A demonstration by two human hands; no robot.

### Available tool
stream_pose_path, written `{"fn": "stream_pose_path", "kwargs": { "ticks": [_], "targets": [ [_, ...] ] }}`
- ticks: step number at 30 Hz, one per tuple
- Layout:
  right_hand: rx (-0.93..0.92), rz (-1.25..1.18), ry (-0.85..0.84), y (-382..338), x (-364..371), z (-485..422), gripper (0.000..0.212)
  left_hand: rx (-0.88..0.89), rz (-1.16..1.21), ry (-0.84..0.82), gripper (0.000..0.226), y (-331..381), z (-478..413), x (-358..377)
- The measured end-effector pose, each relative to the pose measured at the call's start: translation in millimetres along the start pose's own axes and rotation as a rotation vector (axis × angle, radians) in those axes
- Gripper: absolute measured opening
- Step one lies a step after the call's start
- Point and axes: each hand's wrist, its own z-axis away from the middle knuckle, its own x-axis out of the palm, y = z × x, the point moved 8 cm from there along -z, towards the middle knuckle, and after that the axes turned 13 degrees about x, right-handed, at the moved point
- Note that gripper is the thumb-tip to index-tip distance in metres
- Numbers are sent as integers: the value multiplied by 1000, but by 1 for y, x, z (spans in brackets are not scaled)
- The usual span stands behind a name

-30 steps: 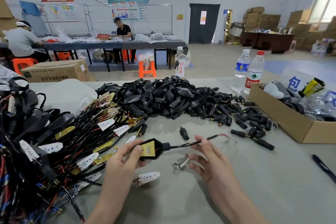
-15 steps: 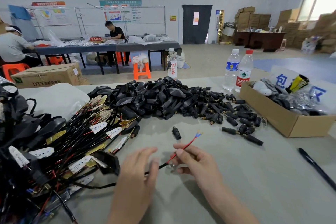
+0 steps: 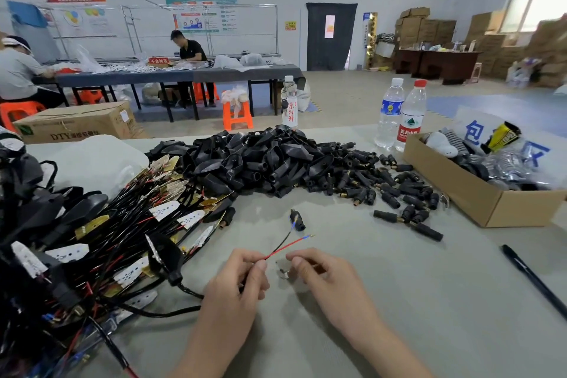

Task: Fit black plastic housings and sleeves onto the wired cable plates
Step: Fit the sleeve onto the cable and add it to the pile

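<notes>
Left hand (image 3: 242, 279) grip now pinching cable (image 3: 285, 245), right hand (image 3: 325, 276) grip unclear, box (image 3: 454, 190) holds socks (image 3: 440, 144)

Cardboard carton (image 3: 73, 127) beyond the bench's far left edge: printed "DTY", further characters illegible. Clear bottle (image 3: 290, 107) at the far edge: red vertical "京白开"; red-labelled bottle (image 3: 410, 120) toward the far right corner: "农夫山泉". Red sign (image 3: 158, 61) on the distant table: "不合格区"; white sheet (image 3: 474, 132) at the right edge: blue "包".

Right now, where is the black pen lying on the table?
In the head view the black pen lies on the right side of the table, nearer the person than the open cardboard box and far right of the right hand.
</notes>
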Motion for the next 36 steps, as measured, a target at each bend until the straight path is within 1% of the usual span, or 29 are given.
{"fn": "stream_pose_path", "kwargs": {
  "ticks": [2,4,7,10,12,16,18,19,21,22,25,26,27,29,31,36],
  "targets": [
    [1,57,97,2,-9,-4,16,-48,90,19,11,-3,0,-1],
    [-9,86,181,2,-17,-12,19,-72,162,7,12,-3,0,-1],
    [-17,259,246,-5,-18,-35,24,-98,250,-17,17,0,0,-1],
    [71,409,208,-7,-8,-68,28,-125,254,-15,20,1,1,-2],
    [127,506,180,-6,-1,-87,28,-142,246,23,19,0,2,-3],
    [220,748,130,-4,11,-113,29,-113,222,97,16,6,2,-8],
    [250,796,106,-6,10,-116,24,-116,242,137,17,5,0,-12],
    [265,772,77,-7,9,-115,22,-124,251,151,17,4,-1,-13],
    [290,598,26,-11,3,-106,20,-143,266,172,18,2,-2,-15],
    [315,425,13,-12,-3,-97,18,-152,276,182,18,1,-2,-16],
    [401,-326,-79,-10,-14,-54,13,-178,307,203,21,-1,-2,-15],
    [417,-541,-108,-8,-16,-40,13,-187,322,206,22,-1,-1,-15],
    [429,-720,-127,-5,-17,-26,13,-192,341,204,22,1,-1,-14],
    [451,-994,-156,2,-16,-5,13,-184,368,190,23,5,0,-13],
    [481,-1148,-150,11,-10,7,16,-161,374,176,25,9,1,-13],
    [493,-1314,-75,19,2,11,20,-151,374,142,25,6,3,-10]
  ]
}}
